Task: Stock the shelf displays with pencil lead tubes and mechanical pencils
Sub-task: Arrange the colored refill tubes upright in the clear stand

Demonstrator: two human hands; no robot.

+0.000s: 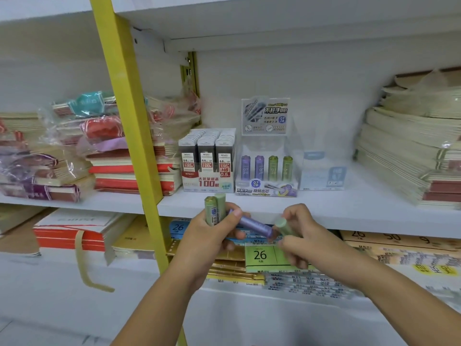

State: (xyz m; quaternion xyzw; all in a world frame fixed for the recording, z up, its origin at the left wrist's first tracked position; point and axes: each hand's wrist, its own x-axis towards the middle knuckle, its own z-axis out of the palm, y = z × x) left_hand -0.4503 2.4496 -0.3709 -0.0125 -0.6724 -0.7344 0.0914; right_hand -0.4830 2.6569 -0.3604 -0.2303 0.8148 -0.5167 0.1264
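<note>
Looking straight at a big white shelf (324,211) running the whole width, cut through on the left by a slanted yellow upright (129,121). Next down in size: a tall pile of pale green notebooks (411,146) heaped on the shelf's right end, and bagged stacks of red and cream notebooks (112,156) on either side of the upright.

Between those piles, sitting mid-shelf:
- a clear display case (268,146) with two purple and two green lead tubes (259,168) standing upright in the front row
- just beside it on the left, a box of 0.5 HB lead packs (208,163)
- just beside it on the right, a pale blue box (324,176), too blurry to read

Down in front of the shelf edge, both hands, each holding tubes. Behind them on the lower shelf, a green price card (260,255) marked 26.

Small stuff last:
- The left hand (209,236) is curled tight round a bunch, with two green tubes (215,208) poking up out of the fist and a purple tube (254,224) sticking out sideways toward the other hand.
- The right hand (299,233) is pinching one more green tube (283,226) between thumb and fingertips, with the remaining fingers loosely curled under.
- Tilted, that last tube, with its lower end right by the tip of the purple one. Touching or not, can't tell.
</note>
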